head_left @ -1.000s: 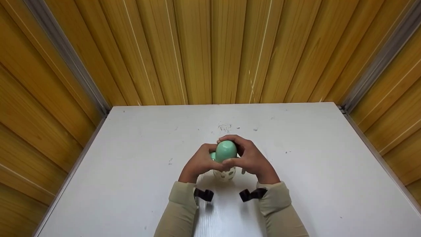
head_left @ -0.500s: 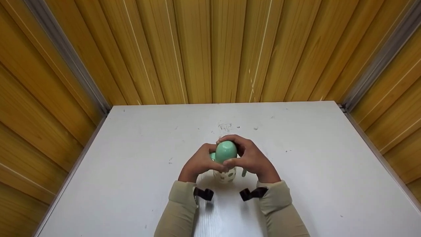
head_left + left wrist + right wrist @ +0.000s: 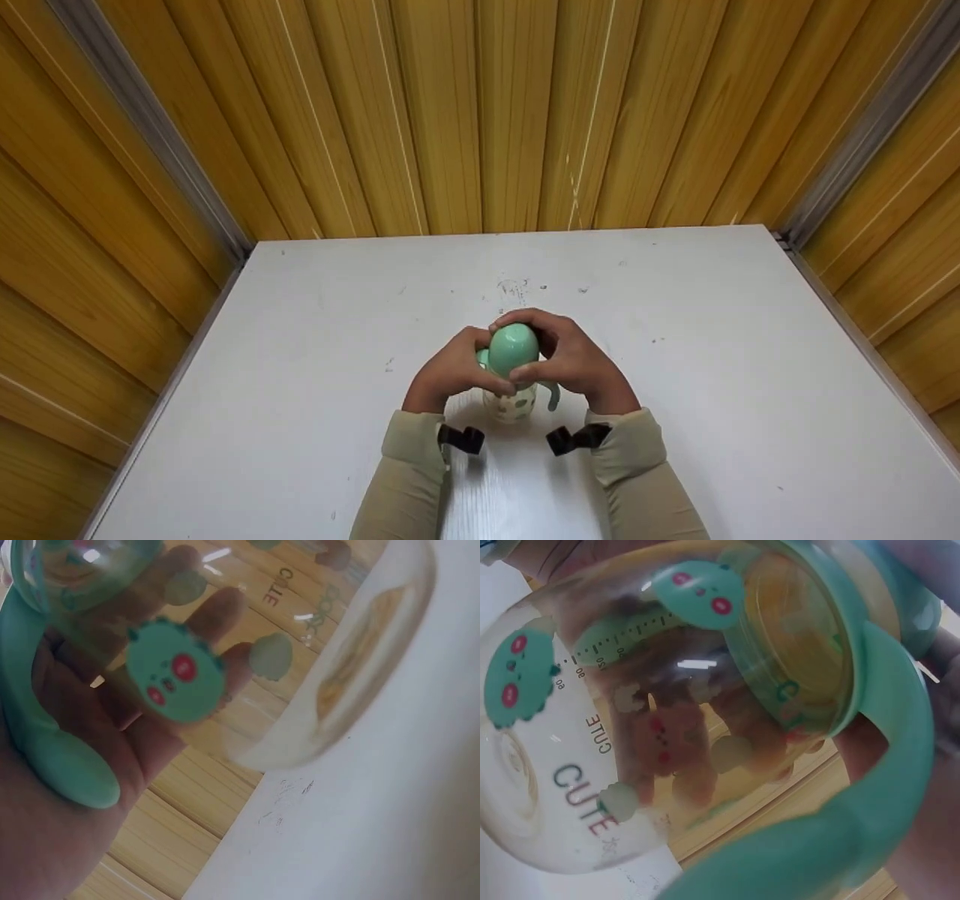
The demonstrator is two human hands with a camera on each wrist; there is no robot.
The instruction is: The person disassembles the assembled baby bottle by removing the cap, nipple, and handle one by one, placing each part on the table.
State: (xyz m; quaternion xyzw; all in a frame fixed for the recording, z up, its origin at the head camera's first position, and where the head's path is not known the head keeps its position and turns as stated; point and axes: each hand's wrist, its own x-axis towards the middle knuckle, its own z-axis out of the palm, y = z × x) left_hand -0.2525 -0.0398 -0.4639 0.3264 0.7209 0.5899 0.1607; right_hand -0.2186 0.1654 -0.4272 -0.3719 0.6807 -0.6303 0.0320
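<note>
Several fingers (image 3: pixel 531 371) across bottle (image 3: pixel 515 347), wall (image 3: pixel 480 120) beyond

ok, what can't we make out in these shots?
Head: upper body of the bottle, behind left grip and right grip; its print, too small to read.
Left wrist: green cap, cut off at upper left.
Right wrist: lower end of the handle, cut off by bottom edge.

Wood-grained walls (image 3: pixel 442 112) border a scuffed white table (image 3: pixel 315 337)
</note>
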